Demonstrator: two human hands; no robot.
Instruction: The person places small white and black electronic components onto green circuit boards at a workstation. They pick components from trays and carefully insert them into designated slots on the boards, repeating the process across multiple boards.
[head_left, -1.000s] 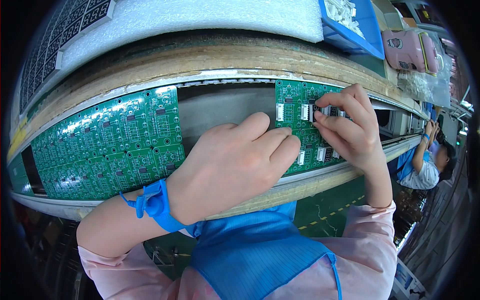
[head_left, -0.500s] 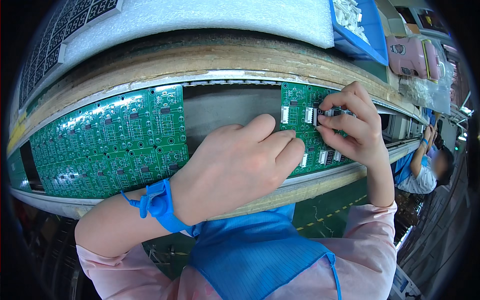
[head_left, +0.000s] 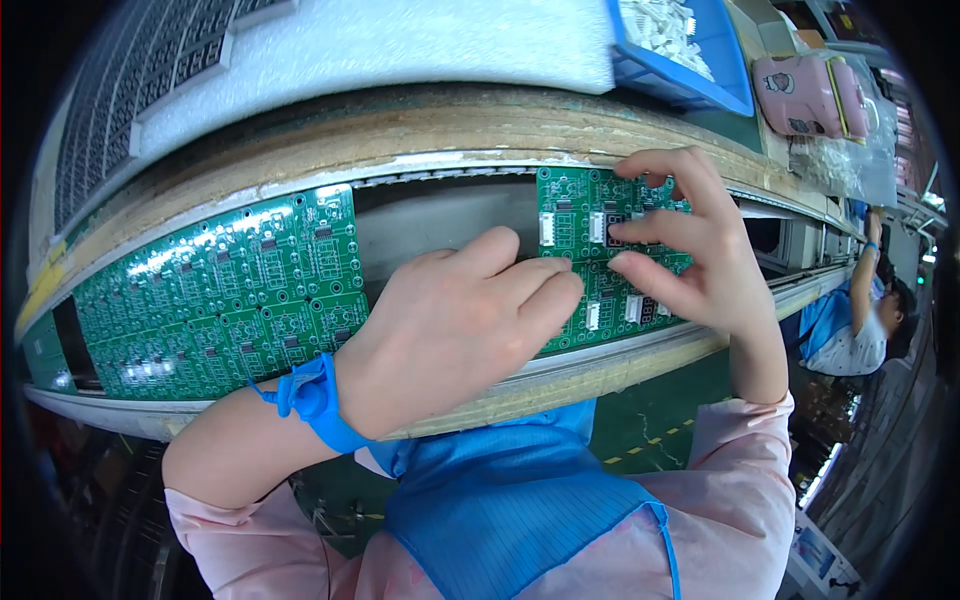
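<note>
A green circuit board panel (head_left: 565, 185) lies on the rail track, with white connectors (head_left: 546, 229) and small black digit displays (head_left: 647, 312) standing on it. Over its right part hovers my right hand (head_left: 710, 250), thumb and fingers spread. The index fingertip touches or nearly touches a black display (head_left: 614, 230) beside a white connector (head_left: 597, 228). My left hand (head_left: 450, 320) is curled at the panel's left edge, palm down; whatever its fingers hold is hidden. A blue wrist strap (head_left: 318, 402) circles my left wrist.
More green circuit panels (head_left: 220, 290) lie leftward on the track. Beyond the wooden rail (head_left: 420, 125) are white foam (head_left: 400, 45), rows of digit displays (head_left: 165, 85), a blue bin (head_left: 737, 80) of white connectors and a pink case (head_left: 815, 95). Another person (head_left: 850, 330) works at far right.
My right thumb and fingers have spread from their pinch at the black display, which now stands on the panel. My left hand stays curled. The view has shifted slightly.
</note>
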